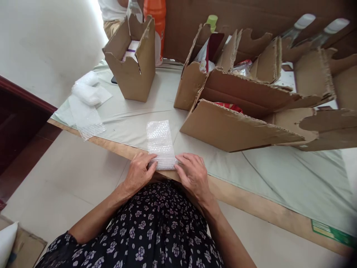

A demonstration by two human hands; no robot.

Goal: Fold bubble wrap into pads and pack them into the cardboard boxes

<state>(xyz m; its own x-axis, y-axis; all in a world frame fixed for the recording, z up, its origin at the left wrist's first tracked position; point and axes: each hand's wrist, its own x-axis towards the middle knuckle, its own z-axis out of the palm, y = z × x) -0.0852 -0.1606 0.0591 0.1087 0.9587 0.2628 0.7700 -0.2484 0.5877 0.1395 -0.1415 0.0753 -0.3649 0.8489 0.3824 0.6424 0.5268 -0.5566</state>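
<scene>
A strip of clear bubble wrap (160,137) lies on the pale green cloth near the table's front edge, its near end folded into a thicker flat bundle. My left hand (141,169) pinches the left side of that near end between thumb and fingers. On the opposite side, my right hand (193,173) holds the right edge in the same way, thumb below and fingers above. Whether anything is wrapped inside the folded part cannot be made out.
More bubble wrap (86,91) lies at the table's left end. A small cardboard box (134,80) stands behind it to the right. A large divided cardboard organiser (234,126) fills the right side. Behind are an orange bottle (156,22) and a person (113,13).
</scene>
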